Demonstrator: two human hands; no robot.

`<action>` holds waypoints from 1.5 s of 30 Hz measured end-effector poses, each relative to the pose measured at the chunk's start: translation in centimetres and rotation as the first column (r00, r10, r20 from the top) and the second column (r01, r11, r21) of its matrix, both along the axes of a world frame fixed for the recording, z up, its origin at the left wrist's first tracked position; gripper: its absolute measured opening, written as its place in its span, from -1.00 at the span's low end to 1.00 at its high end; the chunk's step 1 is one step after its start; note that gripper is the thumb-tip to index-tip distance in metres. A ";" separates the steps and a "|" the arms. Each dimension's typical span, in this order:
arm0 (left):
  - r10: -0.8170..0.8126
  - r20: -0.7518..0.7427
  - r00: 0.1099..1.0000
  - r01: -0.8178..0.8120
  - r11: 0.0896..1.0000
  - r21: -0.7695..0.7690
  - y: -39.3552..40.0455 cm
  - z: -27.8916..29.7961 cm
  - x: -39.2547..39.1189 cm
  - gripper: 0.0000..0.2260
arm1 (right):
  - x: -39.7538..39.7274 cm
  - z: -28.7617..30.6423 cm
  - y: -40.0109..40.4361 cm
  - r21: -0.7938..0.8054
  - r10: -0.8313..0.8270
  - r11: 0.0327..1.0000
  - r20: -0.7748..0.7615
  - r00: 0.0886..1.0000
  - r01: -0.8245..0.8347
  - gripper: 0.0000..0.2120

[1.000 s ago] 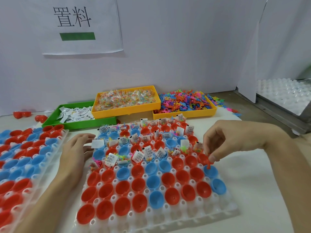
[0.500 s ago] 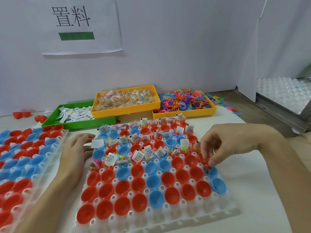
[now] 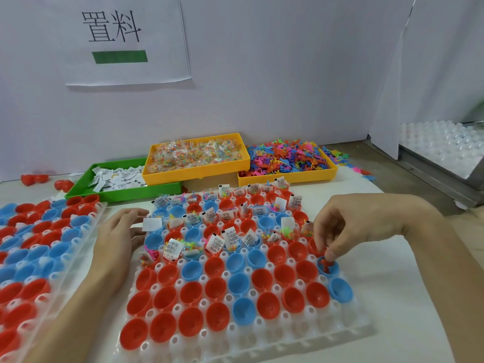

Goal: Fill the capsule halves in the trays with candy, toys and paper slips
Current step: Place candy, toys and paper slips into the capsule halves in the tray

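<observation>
Dropping a toy (image 3: 325, 263) into a blue half (image 3: 328, 268) at the tray (image 3: 348, 328) edge.
Right hand (image 3: 366, 226) pinches the light, springy, small toy by its top; left hand (image 3: 117, 237) rests flat beside the tray.

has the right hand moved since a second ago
Yes. The right hand has moved slightly nearer along the tray's right edge, its fingertips now lowering a red toy into a blue capsule half.

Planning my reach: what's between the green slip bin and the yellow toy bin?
In the head view, the yellow candy tray sits between the green slip bin and the toy bin, overlapping the green one's right end.
</observation>
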State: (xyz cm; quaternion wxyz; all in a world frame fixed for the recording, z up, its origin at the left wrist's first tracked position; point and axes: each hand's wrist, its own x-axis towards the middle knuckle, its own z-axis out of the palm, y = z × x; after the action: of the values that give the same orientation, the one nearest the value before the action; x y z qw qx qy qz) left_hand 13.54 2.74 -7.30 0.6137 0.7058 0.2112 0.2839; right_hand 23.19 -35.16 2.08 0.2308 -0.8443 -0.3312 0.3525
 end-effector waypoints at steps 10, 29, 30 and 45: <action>-0.001 -0.012 1.000 0.001 1.000 -0.007 0.3 -0.1 0.1 -0.71 | 0.3 0.2 -0.4 -0.025 -0.019 0.999 0.052 0.998 0.020 -0.92; 0.008 -0.004 1.000 -0.009 0.999 -0.040 0.2 -0.4 0.1 -0.72 | 8.1 1.7 12.3 0.365 -0.308 0.925 0.568 0.763 0.102 -0.76; 0.005 -0.008 1.000 -0.005 0.999 -0.033 0.3 -0.4 0.1 -0.71 | 8.8 1.7 13.4 0.342 -0.299 0.934 0.582 0.756 0.107 -0.74; -0.001 -0.026 1.000 0.001 1.000 -0.008 0.7 -0.7 0.5 -0.75 | 14.0 -0.4 21.2 0.186 -0.343 0.938 0.621 0.705 0.292 -0.74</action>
State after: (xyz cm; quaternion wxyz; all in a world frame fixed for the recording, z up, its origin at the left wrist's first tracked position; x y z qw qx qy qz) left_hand 14.07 3.46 -7.98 0.6140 0.7069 0.2200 0.2737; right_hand 37.19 -13.94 1.73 0.1912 -0.9483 -0.2527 -0.0166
